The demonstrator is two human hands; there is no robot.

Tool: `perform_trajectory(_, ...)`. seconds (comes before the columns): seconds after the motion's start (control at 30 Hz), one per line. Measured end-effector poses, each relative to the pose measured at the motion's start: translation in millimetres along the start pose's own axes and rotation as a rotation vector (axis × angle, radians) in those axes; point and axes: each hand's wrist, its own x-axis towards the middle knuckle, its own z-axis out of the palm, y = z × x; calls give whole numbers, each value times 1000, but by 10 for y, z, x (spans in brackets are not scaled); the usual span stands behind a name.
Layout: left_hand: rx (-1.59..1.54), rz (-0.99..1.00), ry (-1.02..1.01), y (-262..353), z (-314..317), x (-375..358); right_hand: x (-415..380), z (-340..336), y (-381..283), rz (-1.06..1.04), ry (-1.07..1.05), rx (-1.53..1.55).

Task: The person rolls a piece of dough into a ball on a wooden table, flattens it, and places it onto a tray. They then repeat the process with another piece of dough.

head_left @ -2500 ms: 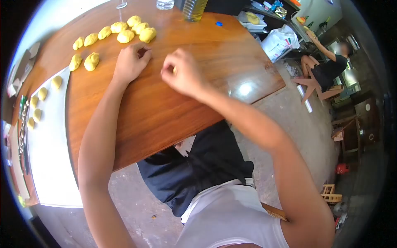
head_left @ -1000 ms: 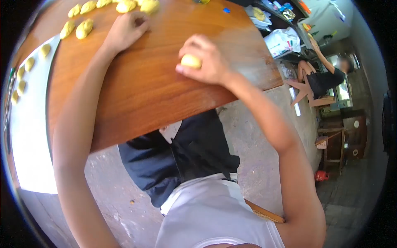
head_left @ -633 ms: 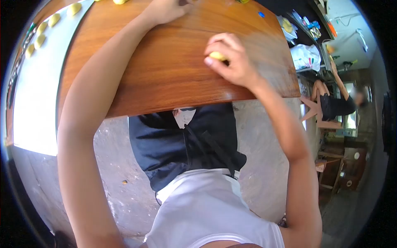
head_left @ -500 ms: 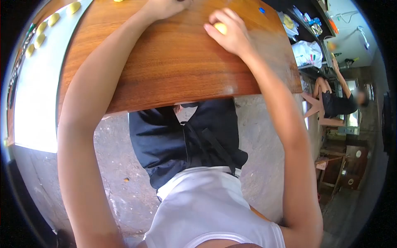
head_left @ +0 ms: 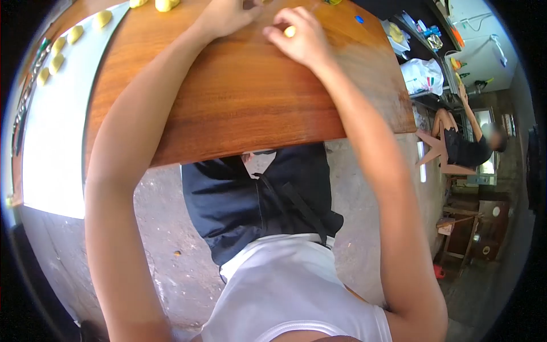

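My right hand [head_left: 302, 37] curls around a small pale-yellow ball of dough [head_left: 290, 31], which shows between thumb and fingers just above the wooden table [head_left: 245, 97]. To its left, my left hand [head_left: 228, 17] is over the far part of the table. Its fingers are bent with a gap between them and the thumb, and the top edge of the view cuts off part of them. No object shows clearly in that hand. Two yellow dough pieces, one a rounded lump [head_left: 166, 4], lie beyond my left forearm at the top edge.
A white board [head_left: 60, 142] on the left carries several dough balls [head_left: 74, 34]. A blue cap-like object [head_left: 359, 19] lies at the table's far right. Beyond are a white plastic bag [head_left: 423, 76] and cluttered shelves. Another person [head_left: 464, 148] is at the right.
My right hand has moved left, closer to my left hand, with the dough still in it. The view has shifted slightly, showing more of the table's far side and the lumps there.
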Motion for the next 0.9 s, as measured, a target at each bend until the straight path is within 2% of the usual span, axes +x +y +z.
perform_trajectory(0.13,-91,-24,1,14,-30,-35,-341,-170,-691,-166,-106,162)
perform_trajectory(0.23,-56,36,11,35,-18,-3,-550,-543,-449,-123,-158,12)
perform_trajectory(0.33,-18,26,30,15,39,41,-294,-342,102,5,-71,-120)
perform_trajectory(0.37,-3,-40,-19,78,-3,35,-177,-264,95,-5,-52,-66)
perform_trajectory(0.4,0,-12,-36,118,-13,44,-25,-125,-6,-29,-31,-12)
perform_trajectory(0.43,-77,-39,-39,119,-15,36,39,25,-97,-44,22,27)
perform_trajectory(0.47,-152,-71,-42,55,-26,28,30,56,-286,-27,-14,44)
perform_trajectory(0.5,32,3,-41,-125,-7,48,-76,-2,-448,-56,-40,90)
perform_trajectory(0.57,9,-16,-70,-160,60,50,-308,-167,-653,-91,-68,129)
perform_trajectory(0.67,68,-39,-94,27,-2,12,-605,-511,-428,34,-95,94)
perform_trajectory(0.8,-23,-22,-65,-17,49,64,-206,-218,37,161,-22,-31)
perform_trajectory(0.9,-121,-22,-107,34,-3,35,29,145,-109,34,68,47)
